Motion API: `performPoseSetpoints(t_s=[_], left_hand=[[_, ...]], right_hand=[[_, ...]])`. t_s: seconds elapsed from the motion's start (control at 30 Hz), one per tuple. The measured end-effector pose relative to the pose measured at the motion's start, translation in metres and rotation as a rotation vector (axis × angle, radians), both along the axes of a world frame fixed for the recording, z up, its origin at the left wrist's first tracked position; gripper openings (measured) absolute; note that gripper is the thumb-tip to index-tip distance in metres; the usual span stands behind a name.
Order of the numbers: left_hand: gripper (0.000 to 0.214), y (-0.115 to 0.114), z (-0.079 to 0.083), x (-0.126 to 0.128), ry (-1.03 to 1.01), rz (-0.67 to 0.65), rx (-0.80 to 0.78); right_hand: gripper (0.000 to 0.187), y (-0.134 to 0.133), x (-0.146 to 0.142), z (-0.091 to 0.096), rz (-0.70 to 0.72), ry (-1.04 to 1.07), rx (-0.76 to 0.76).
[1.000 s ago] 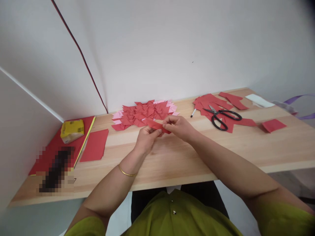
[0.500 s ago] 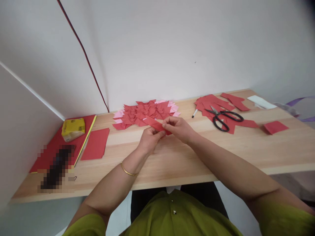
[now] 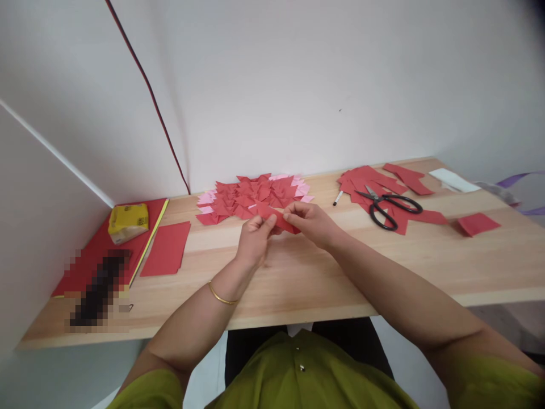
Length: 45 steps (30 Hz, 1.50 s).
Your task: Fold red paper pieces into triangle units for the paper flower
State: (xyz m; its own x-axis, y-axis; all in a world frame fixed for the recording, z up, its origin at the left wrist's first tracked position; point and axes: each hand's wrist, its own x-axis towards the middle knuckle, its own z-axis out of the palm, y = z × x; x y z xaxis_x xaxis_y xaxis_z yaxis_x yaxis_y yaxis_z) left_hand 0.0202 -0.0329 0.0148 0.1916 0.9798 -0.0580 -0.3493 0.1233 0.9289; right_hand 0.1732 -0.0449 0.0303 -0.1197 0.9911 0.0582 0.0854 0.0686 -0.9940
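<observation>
Both my hands meet above the middle of the wooden table point(image 3: 323, 278) and pinch one small folded red paper piece point(image 3: 279, 220). My left hand point(image 3: 254, 237) grips its left end with thumb and fingers closed. My right hand point(image 3: 310, 220) pinches the right end. Just behind them lies a spread of several folded red and pink paper pieces point(image 3: 254, 196) near the wall.
Black scissors point(image 3: 388, 204) lie on loose red paper scraps point(image 3: 374, 180) at the back right, beside a white marker point(image 3: 337, 197). A single red square point(image 3: 478, 223) sits further right. At left are a red sheet point(image 3: 167, 248), a red board point(image 3: 97, 255) and a yellow tissue pack point(image 3: 128, 221).
My hands have shifted slightly and kept working the small red piece between the fingertips. Nothing else on the table has moved.
</observation>
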Motion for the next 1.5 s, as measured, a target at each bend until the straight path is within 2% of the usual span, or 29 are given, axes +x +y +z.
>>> performPoseSetpoints(t_s=[0.17,0.27,0.4,0.6,0.8,0.9,1.0,1.07,1.1,1.13,1.23,1.27,1.37,1.5], left_hand=[[0.039,0.000,0.003,-0.001,-0.076,-0.061,-0.005],[0.043,-0.002,0.002,0.000,0.009,-0.094,0.001],[0.030,-0.005,-0.003,0.001,0.184,-0.135,0.031],[0.020,-0.004,-0.009,0.001,0.257,-0.179,0.062],[0.024,-0.007,-0.002,0.006,0.142,-0.182,-0.006],[0.027,-0.010,0.003,0.008,0.103,-0.200,0.024],[0.024,-0.012,0.009,0.003,0.284,-0.279,-0.023],[0.026,-0.013,0.015,-0.003,0.504,-0.419,-0.070],[0.030,-0.013,0.018,-0.006,0.581,-0.467,-0.040],[0.030,-0.012,0.020,-0.010,0.645,-0.447,0.053],[0.013,-0.004,0.022,-0.018,0.757,-0.150,0.459],[0.009,-0.002,0.020,-0.020,0.802,-0.128,0.570],[0.019,0.005,0.011,-0.020,1.008,-0.208,0.776],[0.028,0.008,-0.003,-0.018,1.257,-0.371,0.936]], right_hand=[[0.024,0.000,0.000,0.000,0.032,0.097,-0.028],[0.024,0.000,0.001,0.000,0.014,0.114,-0.020],[0.021,0.000,-0.002,-0.003,0.021,0.137,-0.016],[0.022,-0.002,-0.008,-0.004,-0.007,0.077,-0.027],[0.024,-0.004,-0.009,0.000,-0.002,0.028,-0.019],[0.024,-0.004,-0.009,-0.001,0.004,0.020,-0.006],[0.023,0.000,-0.003,-0.004,-0.015,-0.060,0.029],[0.021,0.005,0.005,-0.005,-0.028,-0.178,0.023],[0.020,0.007,0.010,-0.006,-0.016,-0.237,0.002],[0.019,0.008,0.014,-0.007,0.006,-0.297,-0.016],[0.017,0.011,0.019,-0.010,0.091,-0.465,-0.012],[0.016,0.011,0.019,-0.011,0.106,-0.522,-0.002],[0.014,0.010,0.014,-0.014,0.098,-0.702,0.022],[0.013,0.009,0.007,-0.016,0.080,-0.890,0.060]])
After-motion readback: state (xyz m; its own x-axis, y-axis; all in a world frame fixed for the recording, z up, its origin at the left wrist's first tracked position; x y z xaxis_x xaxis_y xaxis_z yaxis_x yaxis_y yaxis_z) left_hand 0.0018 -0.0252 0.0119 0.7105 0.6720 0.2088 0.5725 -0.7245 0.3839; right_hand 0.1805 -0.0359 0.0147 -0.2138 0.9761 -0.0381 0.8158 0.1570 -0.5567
